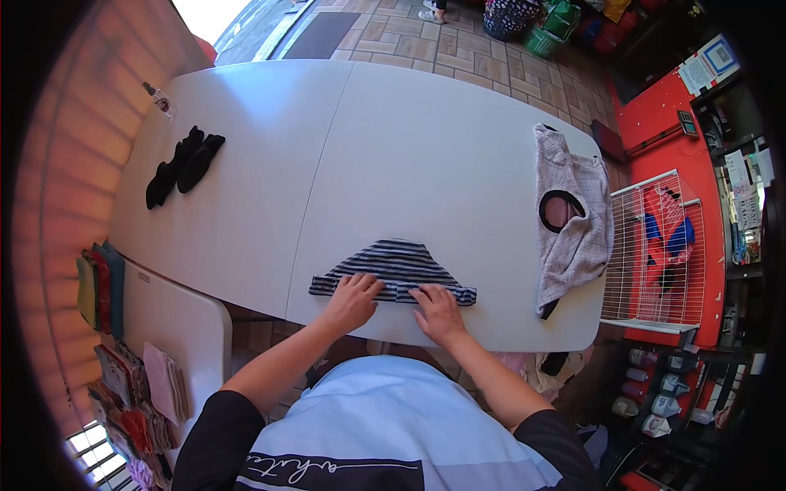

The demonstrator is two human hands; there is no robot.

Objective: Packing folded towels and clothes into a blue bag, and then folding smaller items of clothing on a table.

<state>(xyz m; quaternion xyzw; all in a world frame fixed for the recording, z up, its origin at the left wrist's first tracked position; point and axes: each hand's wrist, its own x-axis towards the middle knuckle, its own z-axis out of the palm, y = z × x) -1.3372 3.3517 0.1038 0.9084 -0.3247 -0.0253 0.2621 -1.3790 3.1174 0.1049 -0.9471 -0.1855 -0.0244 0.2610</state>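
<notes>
A garment with dark and light stripes (pixel 399 259) lies on the white folding table (pixel 424 166) near its front edge. Its upper part tapers away from me, and a folded band runs along the near side. My left hand (pixel 354 302) rests on the left half of that band, fingertips pressed to the cloth. On the right half lie the fingers of my right hand (pixel 441 312), spread, with the thumb apart and off the fabric. The underside of the band is hidden.
A pale checked garment with dark trim (pixel 568 264) lies at the table's right end. Black socks (pixel 199 162) and a small clear bottle (pixel 161 102) are at the left. Folded clothes (pixel 166 383) sit on a lower side table (pixel 202 307). A white wire cart (pixel 654 245) stands at right.
</notes>
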